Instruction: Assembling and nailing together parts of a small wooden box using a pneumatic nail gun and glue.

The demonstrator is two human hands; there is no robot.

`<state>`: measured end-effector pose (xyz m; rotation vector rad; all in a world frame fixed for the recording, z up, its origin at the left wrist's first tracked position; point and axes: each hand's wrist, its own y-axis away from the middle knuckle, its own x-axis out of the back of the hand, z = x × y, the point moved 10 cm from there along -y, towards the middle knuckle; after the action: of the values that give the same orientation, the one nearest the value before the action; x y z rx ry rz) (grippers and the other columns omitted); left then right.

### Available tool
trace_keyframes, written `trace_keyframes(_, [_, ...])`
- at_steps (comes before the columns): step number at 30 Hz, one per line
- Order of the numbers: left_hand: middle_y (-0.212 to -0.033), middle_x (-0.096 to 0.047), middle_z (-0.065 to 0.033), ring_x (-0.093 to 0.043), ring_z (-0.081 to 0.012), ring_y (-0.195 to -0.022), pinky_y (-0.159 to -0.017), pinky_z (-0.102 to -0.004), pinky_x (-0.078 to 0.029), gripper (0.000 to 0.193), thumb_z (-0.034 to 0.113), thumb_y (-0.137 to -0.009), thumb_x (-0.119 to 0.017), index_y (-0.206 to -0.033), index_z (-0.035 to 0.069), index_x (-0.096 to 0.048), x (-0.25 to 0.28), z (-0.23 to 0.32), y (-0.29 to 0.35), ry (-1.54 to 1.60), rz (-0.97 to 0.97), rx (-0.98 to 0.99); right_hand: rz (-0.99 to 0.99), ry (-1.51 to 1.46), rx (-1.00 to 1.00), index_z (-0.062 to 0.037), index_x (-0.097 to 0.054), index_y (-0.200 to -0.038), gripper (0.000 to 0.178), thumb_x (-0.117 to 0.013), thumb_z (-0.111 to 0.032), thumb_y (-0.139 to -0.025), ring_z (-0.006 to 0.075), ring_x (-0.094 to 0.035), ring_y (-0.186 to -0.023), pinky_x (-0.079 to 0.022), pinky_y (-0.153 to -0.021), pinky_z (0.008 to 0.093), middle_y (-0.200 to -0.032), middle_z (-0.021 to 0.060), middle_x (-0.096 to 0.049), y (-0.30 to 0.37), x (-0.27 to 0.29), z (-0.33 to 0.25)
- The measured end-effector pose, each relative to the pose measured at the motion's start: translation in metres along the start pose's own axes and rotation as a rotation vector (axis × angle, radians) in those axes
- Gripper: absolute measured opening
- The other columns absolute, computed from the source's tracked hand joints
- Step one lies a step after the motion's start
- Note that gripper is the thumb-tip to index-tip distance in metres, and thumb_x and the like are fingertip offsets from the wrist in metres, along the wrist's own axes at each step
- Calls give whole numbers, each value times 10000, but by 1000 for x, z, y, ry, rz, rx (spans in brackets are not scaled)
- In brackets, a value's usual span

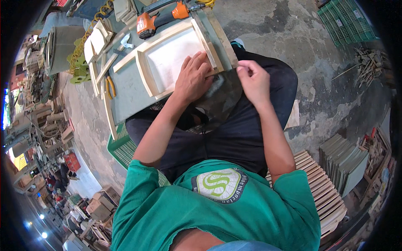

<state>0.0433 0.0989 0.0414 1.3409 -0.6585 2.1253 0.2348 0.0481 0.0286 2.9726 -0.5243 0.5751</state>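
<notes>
So the wooden frame (144, 74) is sitting on the grey-green table (125, 94) right in front of the person, above the knees, with a white sheet (161, 62) showing inside it. The left hand (193, 77) is palm down with its fingers bent, lying across the near side of the frame and over part of the sheet. Can't tell if it's really gripping the wood. The right hand (253, 81) is curled up, thumb and index finger close together, just by the table's right corner. Can't make out if anything's pinched in there.

Past the frame there's an orange and black nail gun (163, 20) lying on its side, and over to the left, pliers (110, 87) with orange handles, near some loose wood strips (109, 67). A green crate (121, 146) is partly tucked under the table, and a slatted wood stack (323, 194) sits off to the person's right.
</notes>
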Motion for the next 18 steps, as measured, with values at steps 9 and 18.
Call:
trace_keyframes(9, [-1576, -500, -143, -405, -323, -1526, -1272, -587, -239, 282, 201, -890, -772, -1093, 69, -628, -3, -1, 2, -72, -6, 73, -150, 83, 209, -15, -723, -1094, 212, -735, -106, -902, 338, -724, -890, -579, -814, 419, -1015, 157, -719, 5, -42, -12])
trace_keyframes(18, [-1554, -527, -104, -426, -260, -1521, -1259, -582, -254, 351, 257, -912, -761, -1172, 78, -609, -3, 0, 4, -127, 23, 90, -117, 145, 282, -65, -683, -1150, 297, -775, -78, -868, 318, -719, -857, -581, -783, 423, -1080, 138, -664, 7, -55, -15])
